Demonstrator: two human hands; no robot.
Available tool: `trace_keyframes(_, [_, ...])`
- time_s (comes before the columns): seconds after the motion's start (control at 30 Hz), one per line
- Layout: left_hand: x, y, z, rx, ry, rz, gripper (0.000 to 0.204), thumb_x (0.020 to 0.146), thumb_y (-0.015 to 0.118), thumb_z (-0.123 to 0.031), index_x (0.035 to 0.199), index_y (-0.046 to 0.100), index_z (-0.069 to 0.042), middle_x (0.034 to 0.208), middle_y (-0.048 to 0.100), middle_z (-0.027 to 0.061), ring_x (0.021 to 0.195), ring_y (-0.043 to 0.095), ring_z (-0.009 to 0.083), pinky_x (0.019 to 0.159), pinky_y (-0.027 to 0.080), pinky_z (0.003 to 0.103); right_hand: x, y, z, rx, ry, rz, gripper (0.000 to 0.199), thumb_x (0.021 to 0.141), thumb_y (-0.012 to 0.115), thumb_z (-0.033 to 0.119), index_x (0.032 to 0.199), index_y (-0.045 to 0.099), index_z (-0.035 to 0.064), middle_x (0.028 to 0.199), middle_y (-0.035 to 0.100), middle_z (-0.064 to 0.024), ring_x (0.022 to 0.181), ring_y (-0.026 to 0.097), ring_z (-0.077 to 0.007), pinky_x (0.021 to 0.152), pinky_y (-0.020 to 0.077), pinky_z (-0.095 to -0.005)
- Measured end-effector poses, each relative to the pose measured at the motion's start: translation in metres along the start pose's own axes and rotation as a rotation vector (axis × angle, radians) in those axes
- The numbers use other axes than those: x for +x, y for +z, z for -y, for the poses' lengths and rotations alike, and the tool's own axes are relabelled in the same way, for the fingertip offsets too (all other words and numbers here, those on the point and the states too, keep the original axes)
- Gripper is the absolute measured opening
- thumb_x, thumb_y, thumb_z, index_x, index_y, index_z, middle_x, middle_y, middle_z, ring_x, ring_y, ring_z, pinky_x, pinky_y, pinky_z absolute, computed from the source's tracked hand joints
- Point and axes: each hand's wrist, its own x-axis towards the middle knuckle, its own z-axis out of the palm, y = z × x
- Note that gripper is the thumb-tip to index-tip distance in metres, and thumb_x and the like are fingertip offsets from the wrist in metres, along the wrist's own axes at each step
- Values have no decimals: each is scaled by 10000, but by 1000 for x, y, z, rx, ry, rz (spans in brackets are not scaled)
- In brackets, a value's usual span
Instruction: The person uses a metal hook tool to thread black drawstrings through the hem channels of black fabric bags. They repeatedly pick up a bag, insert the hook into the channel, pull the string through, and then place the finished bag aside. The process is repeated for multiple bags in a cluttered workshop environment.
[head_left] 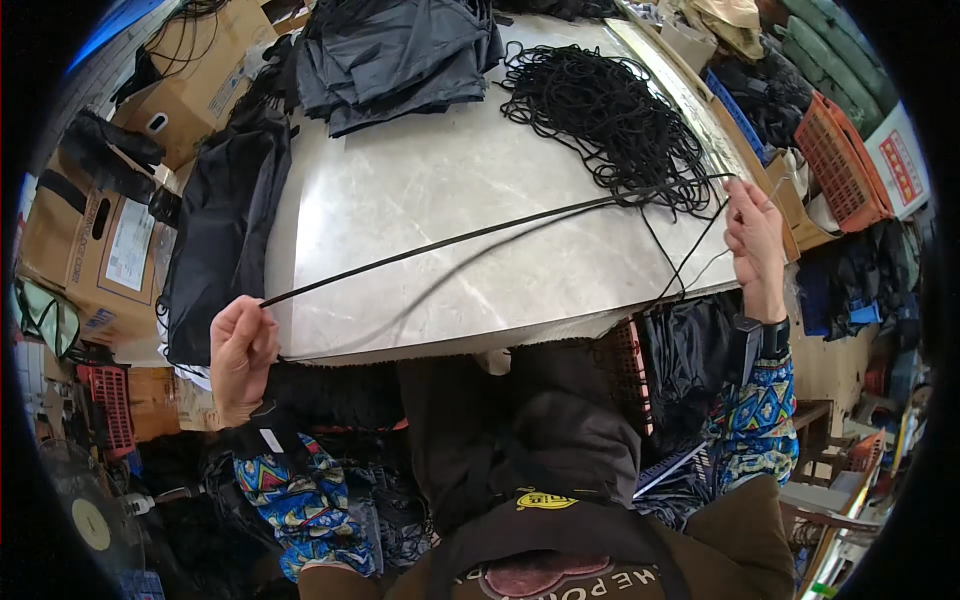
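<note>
Head view: dark brown hooded top (560, 470) sits closest, below the bench's near edge. Left hand (242, 352), fist closed, pinches one end of a thin black flat cord (450, 240) off the near-left corner. Right hand (755, 240), fingers curled, holds the same cord at the near-right edge. Cord's long axis runs left-low to right-high across the pale marble-look bench top (420, 180), taut between the hands, feeding from a tangled black cord pile (600, 110) at the far right; right hand is nearer the pile. Folded dark grey fabric (400, 55) far centre. Cardboard boxes (90, 240) left, orange plastic crate (840, 160) right.
</note>
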Motion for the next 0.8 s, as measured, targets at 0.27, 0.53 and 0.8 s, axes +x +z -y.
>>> trace_keyframes(0.27, [-4, 37, -4, -78, 27, -335, 240, 957, 543, -251, 840, 577, -45, 618, 452, -48, 433, 319, 4, 372, 219, 171, -34, 25, 30, -357, -12, 201, 438, 887, 570, 131, 1317, 492, 97, 602, 356, 95, 429, 279, 4, 353, 181, -171])
trace_keyframes(0.53, [23, 174, -6, 245, -168, 250, 212, 940, 541, -158, 932, 664, 15, 595, 427, -77, 510, 337, 7, 455, 228, 180, -102, 117, 33, -311, 24, 814, 201, 935, 576, 223, 968, 638, 35, 736, 561, 50, 603, 466, -20, 515, 390, -189])
trace_keyframes(0.8, [-32, 37, 25, -312, -125, 18, 201, 949, 493, -81, 1075, 585, 46, 572, 483, -13, 454, 375, 27, 413, 273, 187, -42, 28, 13, -394, 150, 300, 172, 926, 576, 219, 980, 606, 58, 586, 392, 95, 451, 326, -1, 383, 240, -166])
